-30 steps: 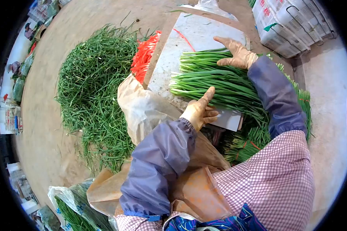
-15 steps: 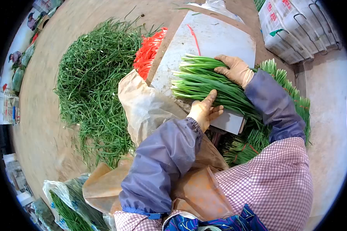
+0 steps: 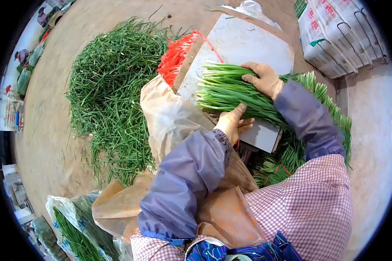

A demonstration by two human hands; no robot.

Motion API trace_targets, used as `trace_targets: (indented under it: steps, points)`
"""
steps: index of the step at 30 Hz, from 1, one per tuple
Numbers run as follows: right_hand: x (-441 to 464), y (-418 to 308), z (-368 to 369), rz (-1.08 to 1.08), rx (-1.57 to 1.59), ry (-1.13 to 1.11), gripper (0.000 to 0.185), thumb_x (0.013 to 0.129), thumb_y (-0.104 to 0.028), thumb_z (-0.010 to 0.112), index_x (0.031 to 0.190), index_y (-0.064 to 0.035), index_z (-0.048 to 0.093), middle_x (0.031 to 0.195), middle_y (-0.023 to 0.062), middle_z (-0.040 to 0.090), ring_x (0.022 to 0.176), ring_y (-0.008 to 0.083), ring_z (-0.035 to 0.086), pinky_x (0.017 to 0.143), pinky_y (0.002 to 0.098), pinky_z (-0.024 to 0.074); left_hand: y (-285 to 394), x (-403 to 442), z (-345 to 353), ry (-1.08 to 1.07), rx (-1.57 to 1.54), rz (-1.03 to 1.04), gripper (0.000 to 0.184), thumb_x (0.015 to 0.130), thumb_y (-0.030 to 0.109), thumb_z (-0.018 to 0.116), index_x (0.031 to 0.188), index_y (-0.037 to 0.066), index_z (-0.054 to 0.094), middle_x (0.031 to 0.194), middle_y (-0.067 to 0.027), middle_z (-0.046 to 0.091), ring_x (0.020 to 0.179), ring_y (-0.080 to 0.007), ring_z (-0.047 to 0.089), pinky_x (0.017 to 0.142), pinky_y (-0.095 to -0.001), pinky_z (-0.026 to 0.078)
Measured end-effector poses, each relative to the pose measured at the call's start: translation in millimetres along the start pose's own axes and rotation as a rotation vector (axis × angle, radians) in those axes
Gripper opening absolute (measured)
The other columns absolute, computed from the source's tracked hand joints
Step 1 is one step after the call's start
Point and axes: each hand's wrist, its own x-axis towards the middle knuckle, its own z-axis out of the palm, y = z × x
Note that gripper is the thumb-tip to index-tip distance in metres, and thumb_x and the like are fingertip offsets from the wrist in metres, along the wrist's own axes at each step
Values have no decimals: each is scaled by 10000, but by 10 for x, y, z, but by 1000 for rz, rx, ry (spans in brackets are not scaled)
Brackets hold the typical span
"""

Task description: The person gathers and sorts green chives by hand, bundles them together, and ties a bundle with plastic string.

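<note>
A thick bunch of green chives (image 3: 231, 89), pale ends to the left, lies across a white board (image 3: 252, 41). My right hand (image 3: 265, 79), in a tan glove, curls over its far side with the thumb on top. At the near side my gloved left hand (image 3: 233, 124) presses its thumb against the stems, its fingers bent below the edge. A red tie strip (image 3: 210, 45) runs from the far side of the board to the bunch, and part of it is hidden beneath the stems. A short red end shows below my left hand.
A pile of red strips (image 3: 177, 56) sits left of the board. Beyond it is a large heap of loose greens (image 3: 113, 95). Tied chive bunches (image 3: 333, 104) are stacked at the right, near white crates (image 3: 335, 37). A plastic bag of greens (image 3: 80, 230) stands at lower left.
The view has shifted slightly, moving the scene a little right and down. The red strip's far end now slants further left, toward the red pile. Both hands stay at the bunch.
</note>
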Motion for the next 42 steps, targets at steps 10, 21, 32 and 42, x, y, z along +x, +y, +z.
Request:
trace_targets:
  steps: [10, 21, 32, 42]
  points:
    - [414, 217, 171, -297, -44, -51, 461, 948, -421, 549, 1257, -85, 608, 1104, 175, 625, 1056, 354, 572, 929, 427, 450, 47, -42, 56, 29, 49, -22, 424, 944, 303, 597, 1264, 40, 502, 1213, -133, 573, 946, -283, 632, 791, -404, 556]
    - [-5, -186, -286, -205, 47, -459, 1206, 643, -635, 772, 1534, -120, 144, 1504, 265, 278, 1405, 391, 270, 1147, 438, 242, 58, -18, -3, 45, 82, -17, 407, 934, 374, 602, 1194, 66, 544, 1018, -101, 638, 826, -243, 652, 658, -370, 558]
    - [17, -166, -1, -96, -265, -196, 1108, 632, -271, 802, 1511, -54, 165, 1353, 287, 456, 1221, 374, 508, 1043, 349, 421, 81, -65, 4, 110, 290, -40, 347, 925, 256, 544, 1197, 41, 517, 1030, -118, 638, 775, -244, 624, 596, -346, 515]
    - [180, -507, -76, -106, -123, -171, 1120, 590, -215, 812, 1507, -28, 196, 1456, 252, 376, 1373, 335, 356, 1135, 401, 293, -47, -15, -208, -54, 283, 30, 387, 895, 252, 563, 1235, 71, 528, 1043, -142, 644, 815, -270, 642, 649, -420, 535]
